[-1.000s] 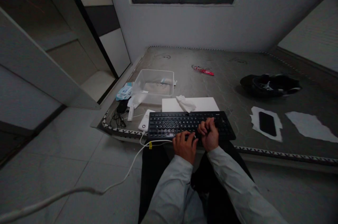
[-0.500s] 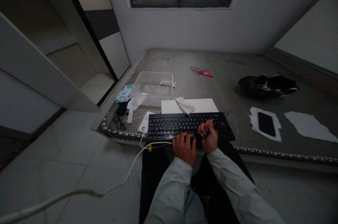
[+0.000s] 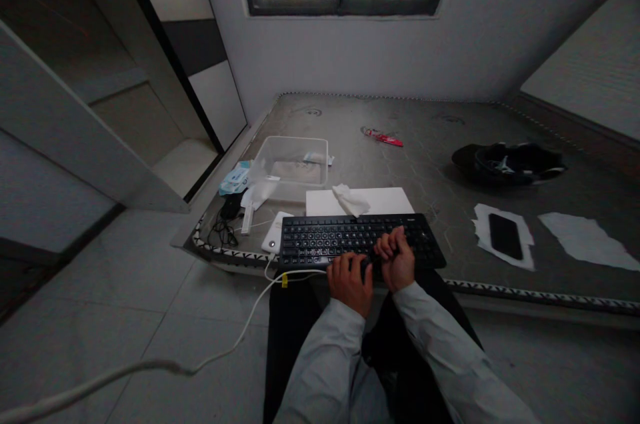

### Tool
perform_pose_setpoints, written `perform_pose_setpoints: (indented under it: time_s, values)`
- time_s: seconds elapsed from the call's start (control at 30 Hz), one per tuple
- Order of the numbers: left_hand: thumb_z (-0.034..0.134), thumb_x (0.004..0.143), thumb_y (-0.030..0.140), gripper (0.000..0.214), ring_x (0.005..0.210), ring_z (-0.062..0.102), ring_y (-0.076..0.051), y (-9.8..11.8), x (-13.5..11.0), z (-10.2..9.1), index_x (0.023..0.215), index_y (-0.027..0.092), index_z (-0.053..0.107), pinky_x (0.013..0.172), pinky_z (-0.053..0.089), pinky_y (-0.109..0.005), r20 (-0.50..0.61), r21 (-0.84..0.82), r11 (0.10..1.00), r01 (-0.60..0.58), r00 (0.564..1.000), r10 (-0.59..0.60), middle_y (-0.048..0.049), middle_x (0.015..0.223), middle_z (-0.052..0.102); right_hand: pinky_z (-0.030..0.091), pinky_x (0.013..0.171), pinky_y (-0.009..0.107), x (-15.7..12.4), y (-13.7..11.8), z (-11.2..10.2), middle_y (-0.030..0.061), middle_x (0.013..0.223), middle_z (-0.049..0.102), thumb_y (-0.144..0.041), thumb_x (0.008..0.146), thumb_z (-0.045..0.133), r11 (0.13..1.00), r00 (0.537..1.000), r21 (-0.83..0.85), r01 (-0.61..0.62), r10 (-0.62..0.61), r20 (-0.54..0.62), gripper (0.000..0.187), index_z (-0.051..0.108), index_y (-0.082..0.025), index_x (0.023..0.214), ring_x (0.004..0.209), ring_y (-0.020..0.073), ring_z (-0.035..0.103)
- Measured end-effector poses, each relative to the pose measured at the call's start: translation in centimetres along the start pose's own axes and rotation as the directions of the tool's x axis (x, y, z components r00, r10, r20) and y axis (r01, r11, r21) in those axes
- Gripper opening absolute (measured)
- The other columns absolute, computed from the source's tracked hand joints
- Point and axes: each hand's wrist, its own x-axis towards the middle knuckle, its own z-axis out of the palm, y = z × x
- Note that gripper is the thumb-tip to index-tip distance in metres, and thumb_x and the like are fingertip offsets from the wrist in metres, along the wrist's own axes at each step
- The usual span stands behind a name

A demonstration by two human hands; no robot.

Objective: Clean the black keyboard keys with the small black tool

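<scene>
A black keyboard (image 3: pixel 327 236) lies at the front edge of the mattress, partly over my lap. My left hand (image 3: pixel 351 283) is over its lower edge, fingers curled around a small dark thing (image 3: pixel 369 260) whose kind I cannot make out. Just to the right, my right hand (image 3: pixel 397 260) is closed above the keys, thumb and fingers pinched together. Whatever is in that pinch is too small and dark to name. Behind the keyboard, a crumpled white tissue (image 3: pixel 351 200) rests on a white flat box (image 3: pixel 387 199).
A clear plastic bin (image 3: pixel 290 192) stands at the left, beside a blue-white packet (image 3: pixel 235 179), black cable (image 3: pixel 223 229) and white device (image 3: pixel 274 235). A white cable (image 3: pixel 235 344) crosses in front. Rightward lie a phone (image 3: pixel 505 236) on paper, a cap (image 3: pixel 510 163) and a red item (image 3: pixel 387 138).
The dark thing at my left fingers shows slightly more toward my right hand. Both hands have otherwise stayed almost in place, and the keyboard has not moved.
</scene>
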Motion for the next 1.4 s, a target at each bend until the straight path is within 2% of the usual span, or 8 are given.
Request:
perform_pose_setpoints:
  time_s: [0.37,0.93,1.4]
  values:
    - [0.055,0.084,0.034,0.019,0.093,0.053,-0.019,0.11,0.08,-0.12,0.100,0.025,0.061,0.077,0.038,-0.033,-0.033,0.054,0.998,-0.021,0.999,0.023,-0.0041,0.098,0.061,0.030,0.044,0.025,-0.01,0.33,-0.42,-0.0067,0.046,0.026,-0.043,0.089,0.048,0.995,0.998,0.102,-0.004,-0.001,0.055,0.044,0.035,-0.020,0.054,0.040,0.0080,0.026]
    - [0.055,0.085,0.033,0.018,0.094,0.052,-0.019,0.15,0.02,-0.04,0.100,0.025,0.060,0.079,0.036,-0.034,-0.025,0.001,1.000,0.015,1.000,-0.015,-0.0030,0.100,0.061,0.030,0.046,0.025,-0.17,0.05,-0.05,-0.0069,0.044,0.025,-0.043,0.091,0.044,0.987,0.998,0.159,-0.007,-0.003,0.064,0.045,0.033,-0.020,0.054,0.039,0.0082,0.025]
    - [0.055,0.084,0.034,0.018,0.094,0.053,-0.019,0.05,-0.01,0.10,0.100,0.026,0.060,0.079,0.037,-0.034,-0.032,0.038,0.999,0.000,0.999,0.001,-0.0027,0.099,0.062,0.030,0.045,0.026,-0.11,0.21,-0.42,-0.0075,0.045,0.024,-0.043,0.089,0.048,0.992,0.999,0.126,0.011,-0.017,0.044,0.045,0.032,-0.020,0.054,0.039,0.0083,0.025]
